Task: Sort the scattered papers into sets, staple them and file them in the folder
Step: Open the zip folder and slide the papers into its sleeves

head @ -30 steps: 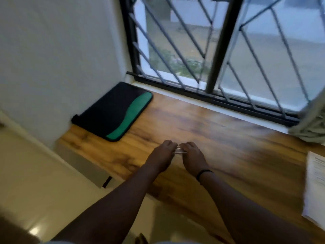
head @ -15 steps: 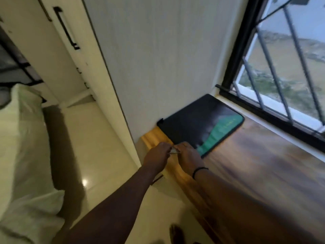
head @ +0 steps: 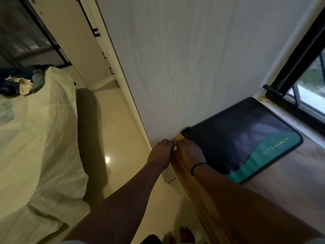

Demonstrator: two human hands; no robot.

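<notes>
Since the earlier frames the head view has swung left, away from the barred window and the white sheet that lay at the table's right end, so no paper is in view now; the two hands have stayed together throughout. The left hand (head: pixel 161 153) and the right hand (head: pixel 189 153) meet at the near left corner of the brown wooden table (head: pixel 290 182), fingers curled and pinching a small pale metallic thing (head: pixel 175 147) between them, too small to name, possibly staples. Judged from this, sorting has not begun. The black and teal zip folder (head: pixel 246 138) lies flat and closed against the white wall (head: pixel 193 59). Its teal band carries faint yellowish lettering, too blurred to read.
</notes>
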